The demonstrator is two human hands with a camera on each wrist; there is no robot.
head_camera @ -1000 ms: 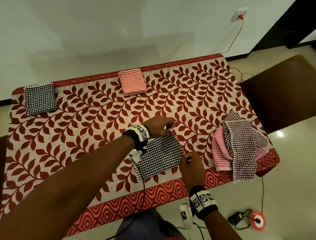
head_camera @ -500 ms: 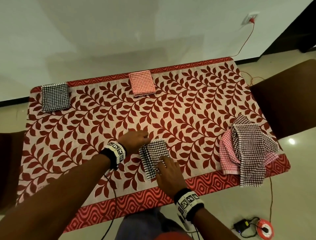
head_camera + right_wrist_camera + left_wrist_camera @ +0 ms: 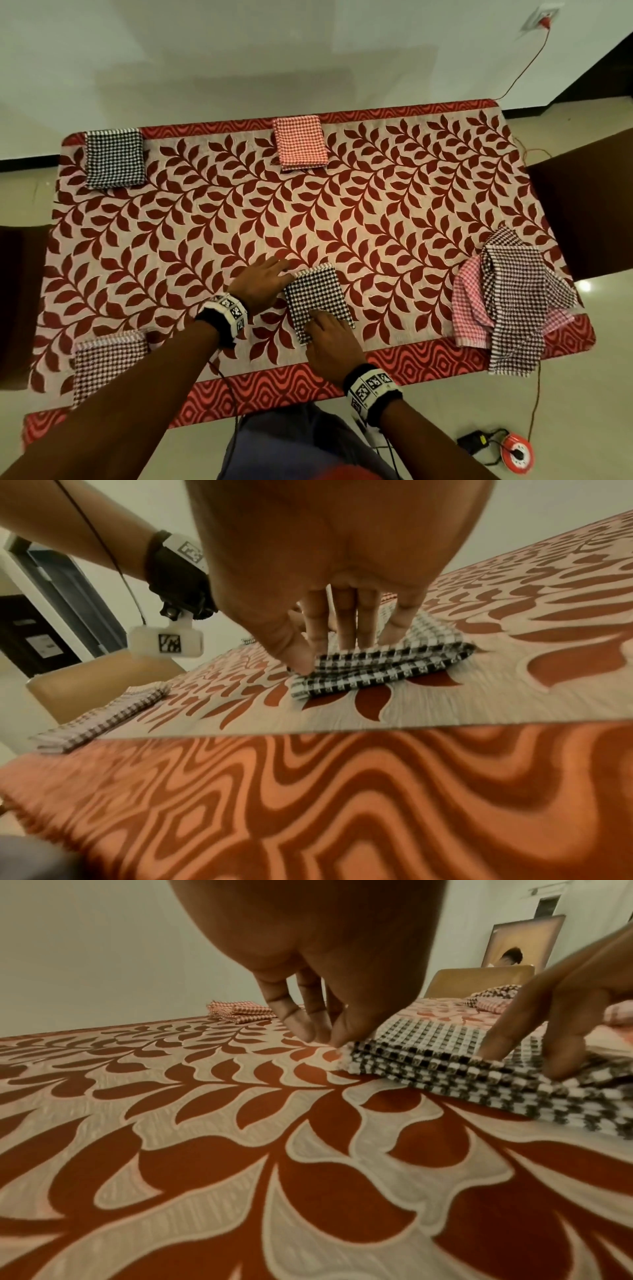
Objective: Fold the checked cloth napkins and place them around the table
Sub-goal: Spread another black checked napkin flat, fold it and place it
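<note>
Fig. I am pressing the folded black-checked napkin (image 3: 317, 298), lying at the table's (image 3: 274, 390) 6 o'clock, under my right hand's (image 3: 330, 346) straight fingers. My left hand (image 3: 262, 284), loosely bent and gripping nothing, is touching its 10 o'clock corner. The layers are probably springing apart if I let go unevenly. The near edge is sitting close, with room opening toward 12 o'clock.

head view down over table (image 3: 342, 212), wrist views low, close — sharing napkin (image 3: 318, 294)

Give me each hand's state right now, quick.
Left hand: open, fingertips touching the far left corner of the folded black checked napkin.
Right hand: open, straight fingers pressing down on the same napkin.
</note>
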